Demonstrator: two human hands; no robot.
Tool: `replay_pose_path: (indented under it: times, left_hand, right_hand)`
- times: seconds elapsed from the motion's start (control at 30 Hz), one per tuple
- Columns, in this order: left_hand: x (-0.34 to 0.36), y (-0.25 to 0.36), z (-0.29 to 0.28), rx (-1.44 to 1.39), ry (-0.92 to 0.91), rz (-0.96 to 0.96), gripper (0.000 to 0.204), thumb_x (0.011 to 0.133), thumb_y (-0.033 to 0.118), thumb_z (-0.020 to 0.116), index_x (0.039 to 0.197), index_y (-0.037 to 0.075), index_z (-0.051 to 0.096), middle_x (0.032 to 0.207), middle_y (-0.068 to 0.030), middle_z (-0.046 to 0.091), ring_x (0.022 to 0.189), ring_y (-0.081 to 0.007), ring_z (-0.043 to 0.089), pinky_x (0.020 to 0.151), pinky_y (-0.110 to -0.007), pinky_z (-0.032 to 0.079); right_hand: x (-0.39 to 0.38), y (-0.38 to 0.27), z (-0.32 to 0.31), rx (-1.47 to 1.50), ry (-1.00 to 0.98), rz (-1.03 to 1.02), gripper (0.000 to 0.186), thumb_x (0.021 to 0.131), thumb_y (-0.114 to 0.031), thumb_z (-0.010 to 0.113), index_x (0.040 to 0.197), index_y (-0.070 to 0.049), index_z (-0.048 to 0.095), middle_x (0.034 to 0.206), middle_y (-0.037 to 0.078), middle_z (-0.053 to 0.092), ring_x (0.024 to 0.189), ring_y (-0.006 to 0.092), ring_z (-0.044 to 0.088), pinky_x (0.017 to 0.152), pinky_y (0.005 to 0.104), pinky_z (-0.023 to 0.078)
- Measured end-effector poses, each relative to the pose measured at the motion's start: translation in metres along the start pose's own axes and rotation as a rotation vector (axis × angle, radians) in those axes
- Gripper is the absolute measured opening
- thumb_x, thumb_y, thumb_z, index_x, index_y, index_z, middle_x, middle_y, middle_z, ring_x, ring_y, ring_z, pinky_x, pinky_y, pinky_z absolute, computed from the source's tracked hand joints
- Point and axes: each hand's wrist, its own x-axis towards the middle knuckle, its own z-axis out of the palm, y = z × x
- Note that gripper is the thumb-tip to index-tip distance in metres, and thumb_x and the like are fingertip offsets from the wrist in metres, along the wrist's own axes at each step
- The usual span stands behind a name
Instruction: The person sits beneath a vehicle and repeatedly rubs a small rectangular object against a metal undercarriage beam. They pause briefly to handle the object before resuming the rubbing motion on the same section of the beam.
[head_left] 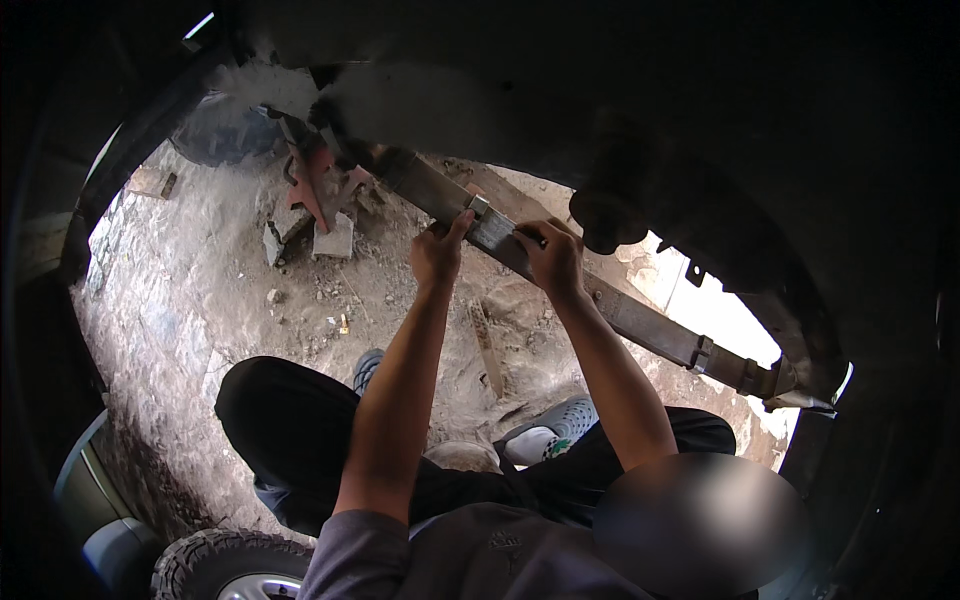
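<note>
The pale metal plate [492, 236] sat on the leaf spring [640, 325], nearer its left end! Left hand [437, 258]: thumb up against it; right hand [556, 262]: fingers curled close, both pinches unclear. Uneven pressure might have skewed it.

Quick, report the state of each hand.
Left hand: curled at the metal bar beside the clip; hold cannot be told.
Right hand: curled at the same bar; hold cannot be told.

The metal bar [642, 323] looks matt, the ground [190, 310] rough.
</note>
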Motion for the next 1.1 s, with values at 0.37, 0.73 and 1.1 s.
replay_pose_path:
  times: [0.37,0.73,1.1]
  left_hand:
    - [0.001,0.011,-0.011,-0.048,-0.104,-0.137,0.060,0.080,0.059,0.085,0.098,0.002,0.083,0.080,-0.0099,0.077,0.073,-0.0188,0.072,0.072,-0.037,0.053]
    - [0.004,0.007,-0.019,-0.238,-0.204,-0.146,0.056,0.079,0.048,0.091,0.104,-0.001,0.080,0.099,-0.0069,0.078,0.081,-0.0146,0.070,0.072,-0.031,0.054]
    - [-0.001,0.016,-0.021,-0.190,-0.157,-0.158,0.053,0.079,0.054,0.089,0.098,0.004,0.084,0.081,-0.0062,0.077,0.070,-0.0138,0.066,0.068,-0.033,0.050]
  right_hand:
    - [0.033,-0.047,0.027,0.008,0.067,-0.100,0.016,0.082,-0.014,0.083,0.096,-0.007,0.082,0.093,0.013,0.076,0.088,0.0295,0.075,0.083,0.0386,0.057]
    - [0.001,-0.006,-0.011,-0.051,-0.034,-0.104,0.014,0.085,-0.014,0.082,0.096,-0.007,0.081,0.091,0.012,0.077,0.087,0.0279,0.075,0.082,0.0366,0.058]
    - [0.020,-0.035,-0.009,0.237,-0.079,-0.001,0.014,0.084,-0.015,0.084,0.098,-0.009,0.082,0.095,0.010,0.077,0.088,0.0278,0.075,0.082,0.0373,0.058]
